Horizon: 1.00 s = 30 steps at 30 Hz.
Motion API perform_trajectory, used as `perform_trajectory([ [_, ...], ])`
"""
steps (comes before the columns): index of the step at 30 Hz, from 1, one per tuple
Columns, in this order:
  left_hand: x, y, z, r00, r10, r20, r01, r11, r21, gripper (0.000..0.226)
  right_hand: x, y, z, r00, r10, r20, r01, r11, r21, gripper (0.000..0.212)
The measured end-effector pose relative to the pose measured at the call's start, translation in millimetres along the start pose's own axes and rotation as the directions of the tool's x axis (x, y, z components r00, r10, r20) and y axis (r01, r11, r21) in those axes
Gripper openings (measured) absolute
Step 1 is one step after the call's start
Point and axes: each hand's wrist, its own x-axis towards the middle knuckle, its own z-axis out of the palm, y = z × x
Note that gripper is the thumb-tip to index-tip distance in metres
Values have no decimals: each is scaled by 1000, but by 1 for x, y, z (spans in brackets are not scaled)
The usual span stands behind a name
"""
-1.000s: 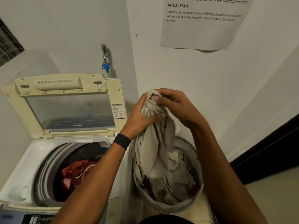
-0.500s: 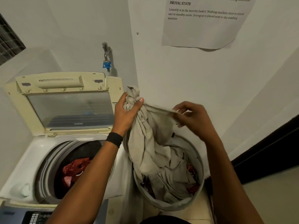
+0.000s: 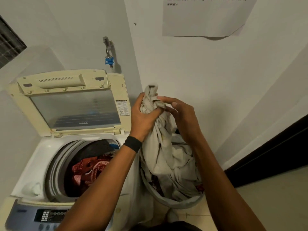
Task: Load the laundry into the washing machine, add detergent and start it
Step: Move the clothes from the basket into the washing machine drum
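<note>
Above the basket (image 3: 175,205), a grey sheet (image 3: 160,147) is bunched for lifting.
The left hand (image 3: 145,114) grips its top and the right hand (image 3: 182,117) pinches beside it; the tail lies in the basket. Gather more, lift it clear of the rim, then swing over the open washing machine (image 3: 41,155).

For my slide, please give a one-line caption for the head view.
Left hand and right hand grip a beige cloth over the laundry basket, beside the open washing machine.

Left hand (image 3: 143,115) and right hand (image 3: 183,119) raised, gripping grey cloth (image 3: 164,147)
</note>
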Motion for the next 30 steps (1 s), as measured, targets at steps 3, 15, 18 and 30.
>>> perform_trajectory([
  [3,9,17,11,989,-62,-131,40,985,-168,30,-11,42,2,999,41,11,-39,985,-168,86],
  [15,44,96,10,972,33,-233,-124,911,-393,45,-46,181,22,900,423,-101,-428,819,-382,56],
  [18,56,69,-19,934,265,-239,-275,961,-9,55,-43,150,3,924,357,-135,-381,840,-386,69],
  [30,-3,-27,-40,831,149,536,-256,958,130,93,7,-18,0,992,106,66,-43,786,-617,33],
])
